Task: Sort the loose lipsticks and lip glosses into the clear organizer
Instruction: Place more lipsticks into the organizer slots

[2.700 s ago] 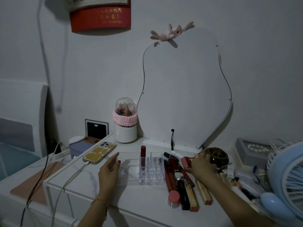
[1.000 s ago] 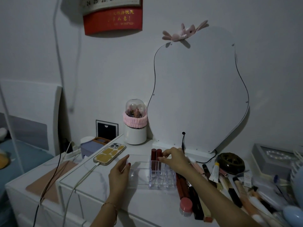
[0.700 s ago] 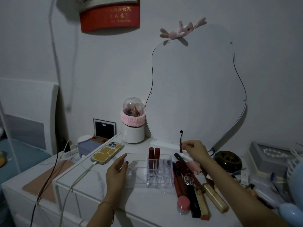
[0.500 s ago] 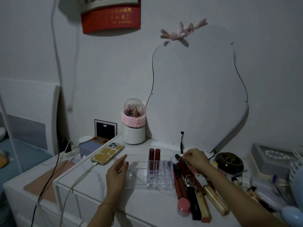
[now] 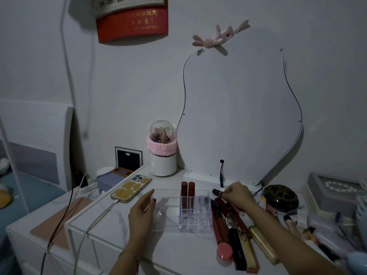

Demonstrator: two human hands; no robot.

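Observation:
The clear organizer stands on the white dresser top, with two dark red lipsticks upright in its back left slots. My left hand rests against its left end, fingers spread. Just right of the organizer, my right hand pinches a dark-capped tube above the pile. Several loose lipsticks and glosses lie side by side there, among them a gold tube and a pink-capped one.
A phone on a charging cable lies left of the organizer. Behind stand a white cup with a pink band and a wavy mirror. A dark round dish, a grey box and assorted cosmetics crowd the right side.
My right hand set a second red lipstick into the organizer, then went back right to the pile and closed on a dark-capped tube. My left hand stayed at the organizer.

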